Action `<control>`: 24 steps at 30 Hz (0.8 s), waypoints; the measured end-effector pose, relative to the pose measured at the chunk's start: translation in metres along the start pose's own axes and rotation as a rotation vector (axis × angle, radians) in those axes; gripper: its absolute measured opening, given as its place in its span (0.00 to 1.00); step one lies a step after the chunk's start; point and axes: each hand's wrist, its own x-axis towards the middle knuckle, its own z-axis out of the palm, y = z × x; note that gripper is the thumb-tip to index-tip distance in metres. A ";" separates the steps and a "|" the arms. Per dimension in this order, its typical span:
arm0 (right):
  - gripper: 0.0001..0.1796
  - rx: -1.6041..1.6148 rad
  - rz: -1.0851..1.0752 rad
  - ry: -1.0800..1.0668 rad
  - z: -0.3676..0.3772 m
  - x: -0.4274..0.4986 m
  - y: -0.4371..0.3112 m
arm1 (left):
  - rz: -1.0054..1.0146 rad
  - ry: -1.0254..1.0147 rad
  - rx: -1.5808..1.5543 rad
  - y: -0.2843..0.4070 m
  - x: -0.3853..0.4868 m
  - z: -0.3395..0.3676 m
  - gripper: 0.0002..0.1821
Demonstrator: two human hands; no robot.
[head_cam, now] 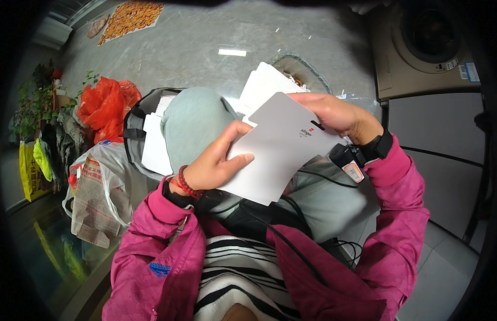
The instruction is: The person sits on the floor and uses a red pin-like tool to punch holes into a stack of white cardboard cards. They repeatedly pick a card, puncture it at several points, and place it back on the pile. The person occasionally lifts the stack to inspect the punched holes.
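Observation:
A die-cut sheet of white card [268, 148] with a small red mark and a slot lies tilted over my lap. My left hand [216, 160] grips its left edge, thumb on top and fingers beneath. At the upper right edge, my right hand [332, 112] holds the card near the slot, with its fingers partly hidden behind it. Beyond the card, more white card sheets [266, 84] fan out; what supports them is hidden. Left of my knee [196, 124], a grey fabric bag [134, 132] holds further white sheets [155, 146].
A waste bin [312, 66] with scraps stands past the sheets. Red plastic bags [108, 104], a white carrier bag [126, 180] with newspaper [98, 204] and plants [38, 100] are at left. A washing machine [393, 60] stands at right. A white strip [232, 52] lies on the floor.

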 end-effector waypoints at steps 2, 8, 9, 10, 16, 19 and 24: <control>0.19 -0.011 0.013 -0.014 -0.005 0.001 0.000 | -0.004 0.007 0.019 0.000 0.005 -0.001 0.16; 0.17 0.049 -0.036 -0.049 -0.014 0.006 0.004 | -0.019 0.026 0.003 -0.001 0.013 0.000 0.16; 0.17 0.062 -0.062 -0.055 -0.015 0.007 0.006 | -0.020 0.032 0.013 -0.001 0.014 0.000 0.16; 0.15 0.051 -0.080 -0.017 -0.017 0.008 0.007 | -0.021 0.038 0.023 -0.002 0.014 0.000 0.16; 0.08 0.014 -0.228 0.067 -0.026 0.018 0.009 | -0.060 0.072 -0.016 -0.002 0.019 0.003 0.17; 0.07 0.037 -0.236 0.049 -0.025 0.018 0.012 | -0.098 0.062 -0.031 -0.002 0.020 0.003 0.18; 0.07 0.070 -0.229 0.084 -0.023 0.019 0.016 | -0.128 0.040 -0.040 -0.001 0.020 0.004 0.19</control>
